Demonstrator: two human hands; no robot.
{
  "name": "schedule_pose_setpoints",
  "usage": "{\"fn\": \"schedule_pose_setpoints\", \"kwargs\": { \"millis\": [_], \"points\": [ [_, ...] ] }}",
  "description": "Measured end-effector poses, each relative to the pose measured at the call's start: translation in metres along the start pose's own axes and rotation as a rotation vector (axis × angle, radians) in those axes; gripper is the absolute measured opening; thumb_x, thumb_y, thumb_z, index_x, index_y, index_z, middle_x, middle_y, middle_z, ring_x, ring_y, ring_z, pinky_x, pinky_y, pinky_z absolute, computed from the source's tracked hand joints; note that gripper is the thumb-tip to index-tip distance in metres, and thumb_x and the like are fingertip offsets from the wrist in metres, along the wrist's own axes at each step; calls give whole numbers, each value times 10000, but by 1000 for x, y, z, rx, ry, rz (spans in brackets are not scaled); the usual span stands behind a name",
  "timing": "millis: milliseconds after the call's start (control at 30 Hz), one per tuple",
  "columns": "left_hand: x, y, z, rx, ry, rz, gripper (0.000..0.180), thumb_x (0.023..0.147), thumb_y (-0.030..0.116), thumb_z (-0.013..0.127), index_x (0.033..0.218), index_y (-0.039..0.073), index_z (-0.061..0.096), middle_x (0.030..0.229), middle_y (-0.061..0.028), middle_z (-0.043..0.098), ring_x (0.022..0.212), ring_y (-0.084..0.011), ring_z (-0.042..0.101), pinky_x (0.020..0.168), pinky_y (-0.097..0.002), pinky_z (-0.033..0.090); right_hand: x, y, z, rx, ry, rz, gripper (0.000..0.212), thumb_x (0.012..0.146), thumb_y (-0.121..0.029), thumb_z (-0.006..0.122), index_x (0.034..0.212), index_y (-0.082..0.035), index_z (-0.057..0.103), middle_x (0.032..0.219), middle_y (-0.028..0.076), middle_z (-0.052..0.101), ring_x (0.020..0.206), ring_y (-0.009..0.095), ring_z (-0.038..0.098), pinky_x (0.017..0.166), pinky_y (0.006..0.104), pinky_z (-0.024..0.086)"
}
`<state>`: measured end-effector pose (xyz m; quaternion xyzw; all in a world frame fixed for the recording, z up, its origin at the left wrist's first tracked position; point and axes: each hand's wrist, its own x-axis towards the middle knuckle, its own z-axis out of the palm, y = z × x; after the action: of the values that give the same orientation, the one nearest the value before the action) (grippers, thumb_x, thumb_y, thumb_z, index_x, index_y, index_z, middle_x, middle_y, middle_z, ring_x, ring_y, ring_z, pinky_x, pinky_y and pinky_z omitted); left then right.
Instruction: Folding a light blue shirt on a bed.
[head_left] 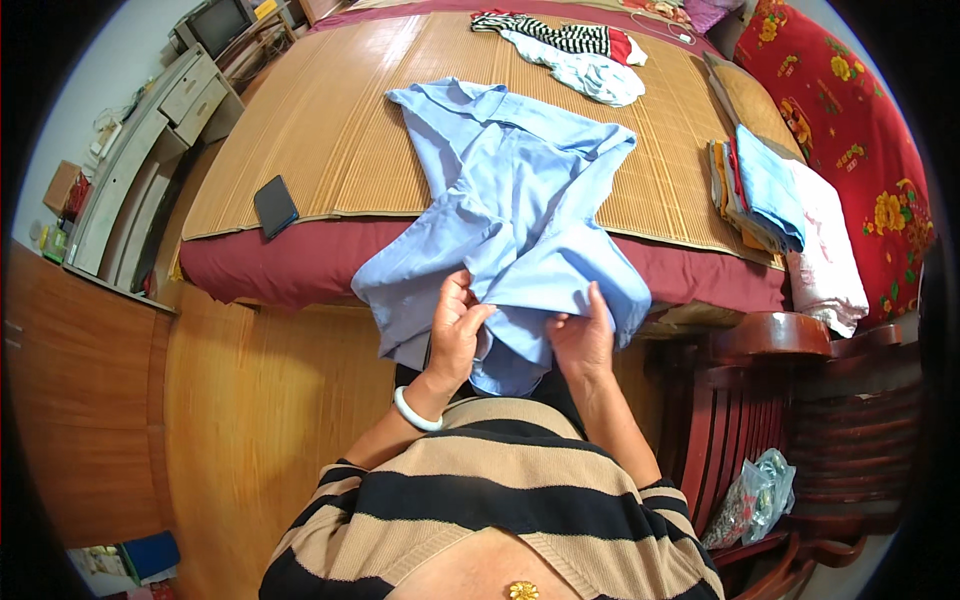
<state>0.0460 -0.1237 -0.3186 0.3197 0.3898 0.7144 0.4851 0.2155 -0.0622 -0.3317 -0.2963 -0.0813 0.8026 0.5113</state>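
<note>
A light blue shirt (500, 190) lies spread on the bed, its collar end far from me and its lower part hanging over the near edge. My left hand (457, 330), with a pale bangle on the wrist, pinches the shirt's cloth near the hem. To its right, my right hand (584, 335) grips the same cloth between thumb and fingers. A stretch of fabric runs between both hands, just in front of my body. Some fingertips are hidden behind the cloth.
A dark phone (275, 207) rests near the bed mat's (330, 120) left front corner. Folded clothes (765, 190) are stacked at the right, beside a red floral cover (850, 130). Striped and pale garments (570, 60) lie farther back. A wooden bench (740, 420) stands at the right, a desk (130, 170) at the left.
</note>
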Motion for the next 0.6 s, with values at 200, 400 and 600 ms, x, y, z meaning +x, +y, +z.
{"fn": "schedule_pose_setpoints", "kwargs": {
  "millis": [200, 400, 600],
  "points": [
    [-17, 34, -4, 111, -203, 72, 550, 794, -95, 499, 1324, -10, 383, 1249, -88, 521, 1138, -144, 517, 987, -281, 397, 8, -46, -30, 86, 123, -301, 305, 950, -335, 590, 1138, -97, 613, 1093, 51, 662, 1042, 219, 632, 931, 408, 515],
    [-37, 30, -20, 370, -415, -35, 694, 737, -95, 569, 1397, 18, 388, 1181, -53, 555, 1044, -134, 532, 925, -276, 411, 11, -119, -121, 34, 229, -481, 402, 988, -351, 472, 1171, -19, 607, 1161, 115, 650, 1061, 281, 621, 977, 448, 477],
    [-34, 36, -18, 880, -590, 17, 575, 711, 37, 599, 1279, 92, 527, 799, -93, 573, 720, -279, 587, 668, -380, 455, -5, -181, -134, -338, 641, -977, 364, 956, -279, 582, 1024, 75, 636, 991, 101, 644, 862, 216, 640, 774, 362, 541]
  ]
}}
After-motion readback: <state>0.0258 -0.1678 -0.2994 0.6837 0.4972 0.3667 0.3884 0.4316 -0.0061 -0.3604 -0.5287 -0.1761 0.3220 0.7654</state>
